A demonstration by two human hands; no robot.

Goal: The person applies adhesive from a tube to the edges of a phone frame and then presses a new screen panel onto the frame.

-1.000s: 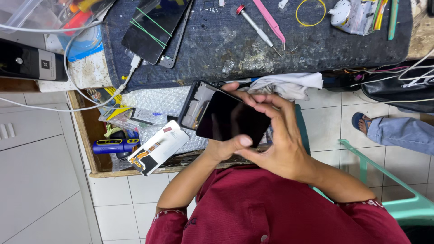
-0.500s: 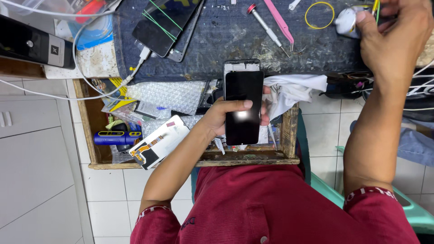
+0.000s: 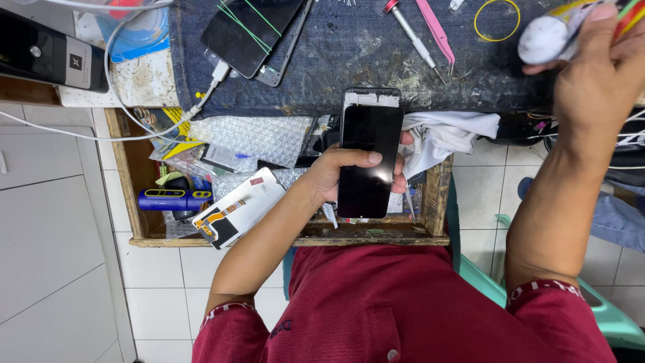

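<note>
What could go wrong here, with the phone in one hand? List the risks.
1. The left hand alone grips the black phone, thumb across the glass, over the open wooden drawer; a slip could drop it onto the clutter there.
2. The right hand is far off at a white-tipped bottle, so it cannot steady the phone.
3. The tweezers and screwdriver lie near the phone's top edge; they could scratch it.

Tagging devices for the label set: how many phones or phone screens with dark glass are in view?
2. One phone is held upright in the left hand over the wooden tray. A second phone, crossed by green bands, lies on the dark mat. Others may be hidden in the clutter.
</note>
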